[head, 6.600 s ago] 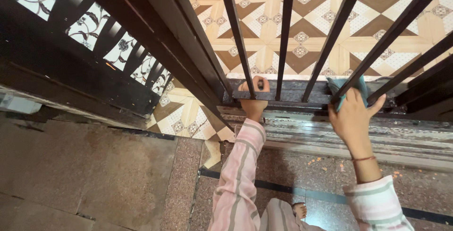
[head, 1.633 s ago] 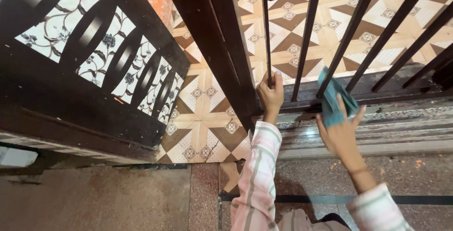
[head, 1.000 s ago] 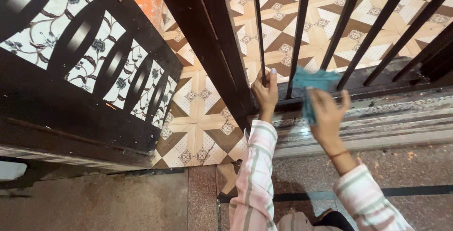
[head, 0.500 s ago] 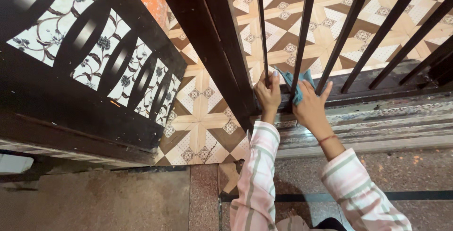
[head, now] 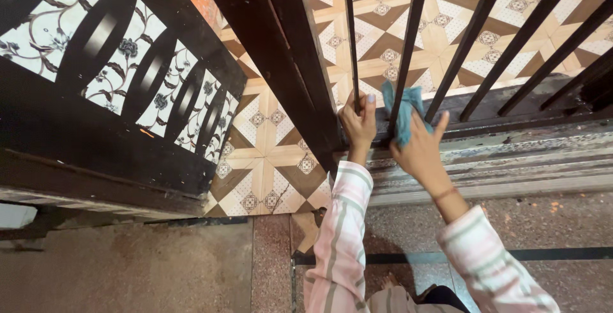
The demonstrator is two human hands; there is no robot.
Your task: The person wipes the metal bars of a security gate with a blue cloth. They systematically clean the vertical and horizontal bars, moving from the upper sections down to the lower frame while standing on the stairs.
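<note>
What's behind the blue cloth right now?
The blue cloth is wrapped around a dark gate bar, pressed there by the right hand. Patterned floor tiles show beyond the bars. The bar's stretch under the cloth is hidden.

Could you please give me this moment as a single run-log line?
left hand: grips thin gate bar | right hand: presses teal cloth around next bar | gate bottom rail: dusty
</note>
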